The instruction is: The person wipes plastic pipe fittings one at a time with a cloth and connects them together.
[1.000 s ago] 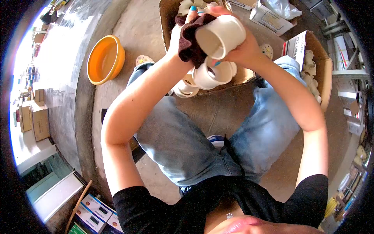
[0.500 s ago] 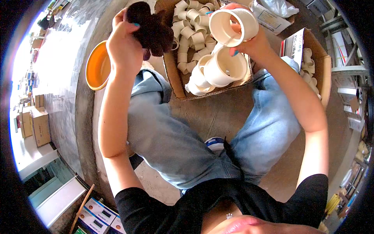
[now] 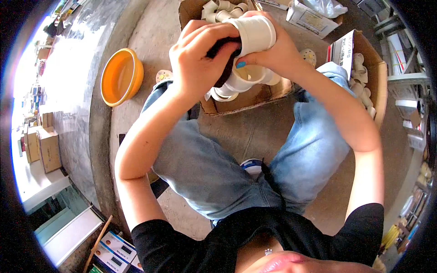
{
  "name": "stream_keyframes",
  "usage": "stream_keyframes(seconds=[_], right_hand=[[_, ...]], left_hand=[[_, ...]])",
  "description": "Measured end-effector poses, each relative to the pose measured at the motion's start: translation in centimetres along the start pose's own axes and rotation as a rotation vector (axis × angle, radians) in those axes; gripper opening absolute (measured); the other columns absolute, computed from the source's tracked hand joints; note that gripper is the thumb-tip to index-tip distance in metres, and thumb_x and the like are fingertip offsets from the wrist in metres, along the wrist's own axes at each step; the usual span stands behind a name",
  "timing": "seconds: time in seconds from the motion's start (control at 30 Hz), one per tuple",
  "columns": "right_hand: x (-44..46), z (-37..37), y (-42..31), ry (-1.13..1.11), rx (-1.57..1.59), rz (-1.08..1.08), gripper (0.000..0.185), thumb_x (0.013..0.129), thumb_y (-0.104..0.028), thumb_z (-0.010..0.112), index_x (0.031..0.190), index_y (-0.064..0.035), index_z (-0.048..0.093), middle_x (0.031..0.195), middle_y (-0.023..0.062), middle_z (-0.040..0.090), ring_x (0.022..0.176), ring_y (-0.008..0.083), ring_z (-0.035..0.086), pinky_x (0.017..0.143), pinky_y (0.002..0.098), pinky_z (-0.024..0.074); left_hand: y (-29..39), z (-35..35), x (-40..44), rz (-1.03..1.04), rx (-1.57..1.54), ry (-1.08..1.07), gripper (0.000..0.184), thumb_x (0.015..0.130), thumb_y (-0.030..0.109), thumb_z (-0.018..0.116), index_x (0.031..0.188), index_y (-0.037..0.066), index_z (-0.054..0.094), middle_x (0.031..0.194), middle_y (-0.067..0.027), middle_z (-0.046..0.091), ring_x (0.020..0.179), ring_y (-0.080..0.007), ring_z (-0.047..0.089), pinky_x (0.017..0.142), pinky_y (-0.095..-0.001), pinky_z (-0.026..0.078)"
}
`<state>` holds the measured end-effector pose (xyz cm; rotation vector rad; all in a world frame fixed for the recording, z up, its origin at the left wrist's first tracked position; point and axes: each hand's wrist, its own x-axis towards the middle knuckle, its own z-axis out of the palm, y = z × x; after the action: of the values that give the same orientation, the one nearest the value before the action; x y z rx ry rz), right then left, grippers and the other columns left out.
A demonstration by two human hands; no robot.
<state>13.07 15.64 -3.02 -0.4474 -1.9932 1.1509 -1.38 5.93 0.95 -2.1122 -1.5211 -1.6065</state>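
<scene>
My right hand [image 3: 278, 53] is wrapped round a wide white PVC pipe fitting [image 3: 258, 34], held up over an open cardboard box [image 3: 268, 96]. A dark brown cloth [image 3: 227, 70] is bunched in my left hand [image 3: 200, 59], which presses it against the fitting's left end. The cloth partly hides behind my fingers, so I cannot tell how far it reaches inside. Below both hands, larger white fittings [image 3: 243, 81] lie at the box's near side. Smaller cream elbow fittings [image 3: 223, 12] show at its far end; my hands cover the rest.
An orange basin [image 3: 122, 77] stands on the floor at the left. To the right is another cardboard box [image 3: 380, 86] with pipe fittings [image 3: 359, 75]. A carton [image 3: 312, 19] bearing a plastic bag [image 3: 328, 7] stands behind. Shelving lines the right side.
My left hand has brought the cloth right and down to the fitting. The fitting has shifted slightly left and turned, its open end no longer facing me.
</scene>
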Motion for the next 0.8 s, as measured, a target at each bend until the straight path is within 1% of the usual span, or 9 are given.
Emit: stream_keyframes(seconds=[0.1,0.13,0.27,0.33,0.4,0.47,0.63,0.73,0.8], right_hand=[[0.4,-0.1,-0.9,0.072,0.087,0.149,0.077,0.051,-0.017,0.084,0.116,-0.0107,0.044,0.106,0.0031,0.054,0.099,0.0155,0.050,0.086,0.0305,0.0419],[0.5,-0.3,-1.2,0.096,0.123,0.202,0.079,0.051,-0.014,0.084,0.119,-0.0101,0.043,0.108,0.0020,0.053,0.102,0.0144,0.048,0.088,0.0295,0.0407],[0.7,-0.3,-0.3,0.013,0.172,0.039,0.078,0.051,-0.006,0.082,0.117,-0.0114,0.040,0.106,0.0035,0.050,0.099,0.0142,0.048,0.084,0.0304,0.0405],[0.8,-0.6,-1.3,-0.097,0.216,0.039,0.077,0.055,-0.006,0.080,0.118,-0.0104,0.037,0.107,0.0052,0.048,0.101,0.0147,0.047,0.084,0.0306,0.0399],[0.7,-0.6,-2.1,-0.150,0.257,0.016,0.076,0.056,-0.005,0.079,0.119,-0.0100,0.036,0.108,0.0060,0.047,0.101,0.0150,0.046,0.084,0.0310,0.0394],[0.8,-0.7,-1.5,-0.117,0.083,-0.121,0.078,0.057,-0.006,0.078,0.120,-0.0079,0.033,0.109,0.0084,0.046,0.103,0.0179,0.046,0.086,0.0314,0.0379],[1.2,-0.4,-2.0,-0.056,-0.204,-0.234,0.079,0.059,-0.012,0.076,0.123,-0.0015,0.030,0.112,0.0174,0.045,0.105,0.0291,0.046,0.090,0.0364,0.0356],[1.4,-0.8,-2.1,-0.163,-0.287,-0.236,0.084,0.065,-0.015,0.071,0.131,0.0003,0.020,0.116,0.0213,0.042,0.108,0.0344,0.043,0.093,0.0388,0.0334],[1.9,-1.1,-1.7,-0.206,-0.316,-0.336,0.086,0.067,-0.016,0.069,0.134,-0.0010,0.017,0.115,0.0208,0.042,0.108,0.0339,0.043,0.093,0.0381,0.0332]], left_hand=[[-0.7,-0.5,0.8,-0.139,-0.300,-0.094,0.020,0.066,-0.003,0.060,0.085,0.002,0.064,0.095,-0.0111,0.060,0.089,-0.0214,0.057,0.081,-0.0307,0.044],[-1.7,-1.0,1.0,-0.022,-0.213,-0.174,0.025,0.071,0.001,0.061,0.096,0.002,0.060,0.105,-0.0106,0.056,0.097,-0.0205,0.054,0.086,-0.0303,0.041],[-3.2,-0.1,0.5,-0.468,-0.635,0.088,0.041,0.078,-0.006,0.051,0.116,0.003,0.041,0.117,-0.0124,0.046,0.112,-0.0234,0.045,0.092,-0.0345,0.040],[-5.1,-0.3,0.1,-0.549,-0.709,-0.006,0.042,0.081,0.007,0.057,0.120,0.003,0.040,0.118,-0.0117,0.048,0.112,-0.0209,0.045,0.091,-0.0326,0.040],[-6.2,-1.1,-0.4,-0.638,-0.856,-0.347,0.045,0.082,0.023,0.059,0.120,0.003,0.042,0.108,-0.0070,0.053,0.105,-0.0159,0.047,0.091,-0.0289,0.035],[-4.7,-0.8,-1.4,-1.008,-0.928,-0.346,0.045,0.084,0.033,0.054,0.118,0.004,0.045,0.108,-0.0047,0.053,0.104,-0.0146,0.046,0.091,-0.0288,0.034],[-4.0,-0.1,0.3,-1.044,-0.725,-0.380,0.045,0.079,0.023,0.057,0.115,0.000,0.044,0.098,-0.0087,0.056,0.083,-0.0156,0.057,0.071,-0.0300,0.048],[-4.2,0.9,-0.2,-1.086,-0.514,-0.066,0.041,0.075,0.017,0.060,0.109,-0.003,0.048,0.091,-0.0107,0.058,0.074,-0.0162,0.059,0.060,-0.0295,0.050],[-4.3,0.4,0.0,-1.091,-0.740,-0.043,0.037,0.074,0.012,0.062,0.105,-0.003,0.050,0.090,-0.0102,0.059,0.077,-0.0166,0.060,0.066,-0.0295,0.050]])
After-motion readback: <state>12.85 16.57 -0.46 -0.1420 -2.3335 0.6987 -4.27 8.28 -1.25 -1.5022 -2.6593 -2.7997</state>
